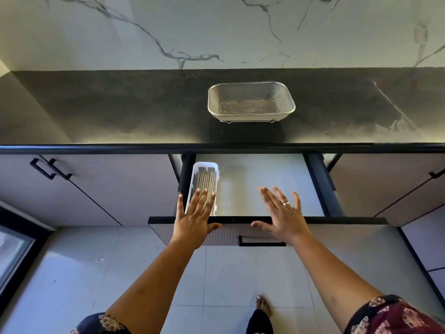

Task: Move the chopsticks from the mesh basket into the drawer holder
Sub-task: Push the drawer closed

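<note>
The steel mesh basket (pixel 251 101) stands on the dark countertop with no chopsticks visible inside. Below it the drawer (pixel 265 189) is pulled open. A white holder (pixel 195 174) sits along the drawer's left side, and several grey-brown chopsticks (pixel 205 181) lie in it lengthwise. My left hand (pixel 193 216) is flat with fingers spread over the near end of the holder and the drawer's front edge. My right hand (pixel 281 213), wearing a ring, is also spread flat above the drawer's front edge, holding nothing.
The dark countertop (pixel 120 112) runs under a white marbled wall. Closed cabinet doors with black handles (pixel 51 168) flank the drawer. The drawer front has a black handle (pixel 262 242). A foot (pixel 263 304) stands on the tiled floor below.
</note>
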### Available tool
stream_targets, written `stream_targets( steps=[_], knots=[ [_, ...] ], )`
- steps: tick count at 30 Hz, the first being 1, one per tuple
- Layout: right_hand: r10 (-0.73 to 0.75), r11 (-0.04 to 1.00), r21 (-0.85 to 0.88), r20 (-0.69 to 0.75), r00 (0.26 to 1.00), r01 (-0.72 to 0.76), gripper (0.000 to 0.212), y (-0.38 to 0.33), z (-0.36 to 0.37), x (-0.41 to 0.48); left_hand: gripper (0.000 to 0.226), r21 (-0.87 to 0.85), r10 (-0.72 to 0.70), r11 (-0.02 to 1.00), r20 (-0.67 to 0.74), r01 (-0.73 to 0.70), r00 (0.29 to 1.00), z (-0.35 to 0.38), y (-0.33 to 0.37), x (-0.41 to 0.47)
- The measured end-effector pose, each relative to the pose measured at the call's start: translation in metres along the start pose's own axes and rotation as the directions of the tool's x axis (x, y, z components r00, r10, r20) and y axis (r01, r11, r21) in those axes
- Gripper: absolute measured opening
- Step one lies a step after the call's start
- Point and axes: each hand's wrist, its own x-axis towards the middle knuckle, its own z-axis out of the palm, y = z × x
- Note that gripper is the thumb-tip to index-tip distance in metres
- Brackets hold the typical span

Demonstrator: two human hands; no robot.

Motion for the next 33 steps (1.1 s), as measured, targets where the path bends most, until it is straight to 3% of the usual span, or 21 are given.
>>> stream_targets(
  steps=[5, 14, 18, 21, 25, 33],
  knots=[
    [0.086, 0.995, -0.061, 0.009, 0.996, -0.085, 0.105, 0.022, 0.001, 0.018, 0.083, -0.061, -0.137, 0.989, -0.014, 0.136, 0.991, 0.000, -0.002, 0.018],
    [0.092, 0.993, -0.079, 0.011, 0.996, -0.091, 0.112, 0.036, -0.003, 0.072, 0.119, -0.157, -0.292, 0.944, 0.020, 0.291, 0.956, -0.019, -0.039, 0.075],
    [0.143, 0.973, -0.174, -0.047, 0.989, -0.149, 0.133, 0.054, -0.019, 0.093, 0.128, -0.188, -0.308, 0.933, 0.018, 0.306, 0.951, -0.025, -0.047, 0.108],
    [0.200, 0.954, -0.222, -0.039, 0.979, -0.204, 0.139, 0.063, -0.031, 0.110, 0.124, -0.152, -0.274, 0.951, -0.007, 0.270, 0.962, -0.029, -0.048, 0.131],
    [0.209, 0.951, -0.229, -0.012, 0.978, -0.206, 0.125, 0.064, -0.036, 0.137, 0.100, -0.114, -0.247, 0.963, -0.018, 0.244, 0.969, -0.034, -0.048, 0.160],
    [0.188, 0.927, -0.306, -0.120, 0.975, -0.217, 0.118, 0.073, -0.034, 0.171, 0.084, -0.088, -0.245, 0.968, -0.128, 0.235, 0.961, -0.028, -0.049, 0.195]
  ],
)
